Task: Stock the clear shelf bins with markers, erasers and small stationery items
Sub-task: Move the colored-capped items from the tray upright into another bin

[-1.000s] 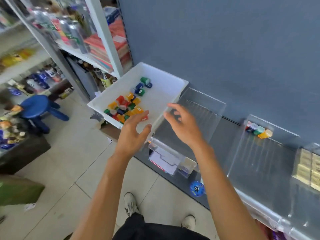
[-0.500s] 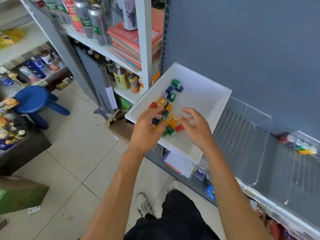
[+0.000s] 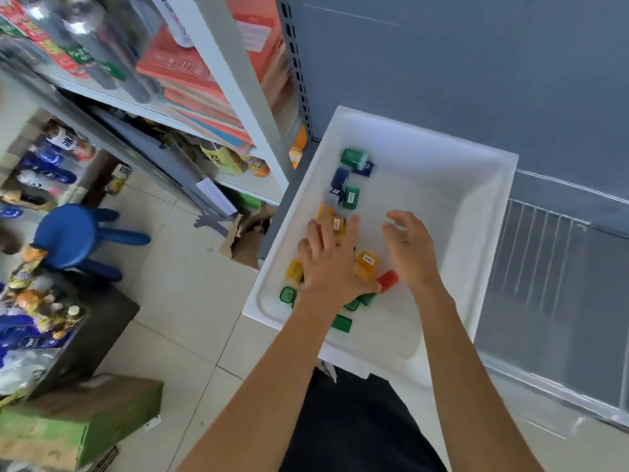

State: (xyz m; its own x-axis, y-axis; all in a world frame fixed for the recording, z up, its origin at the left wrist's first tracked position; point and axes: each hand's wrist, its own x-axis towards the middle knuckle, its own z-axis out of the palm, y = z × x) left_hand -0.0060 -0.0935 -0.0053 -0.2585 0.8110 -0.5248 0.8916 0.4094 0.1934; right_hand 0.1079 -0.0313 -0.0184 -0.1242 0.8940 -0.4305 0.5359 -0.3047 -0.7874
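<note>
A white tray [image 3: 469,185] sits on the grey shelf and holds several small coloured stationery pieces: green [image 3: 354,157], blue [image 3: 339,178], yellow [image 3: 366,265] and red [image 3: 388,280]. My left hand [image 3: 330,258] lies flat over the pile with fingers spread, and a yellow piece [image 3: 337,223] shows between two fingers. My right hand [image 3: 412,248] hovers just right of the pile, fingers loosely bent, holding nothing. A clear shelf bin [image 3: 551,294] stands right of the tray.
To the left stands a white shelf unit [image 3: 238,86] with cans, red books and bottles. A blue stool [image 3: 73,238], an open cardboard box [image 3: 246,238] and a green box [image 3: 78,424] are on the tiled floor.
Both hands have moved forward from the tray's near edge onto the pile of pieces. The view has swung left and closer, so the far clear bins have left the frame.
</note>
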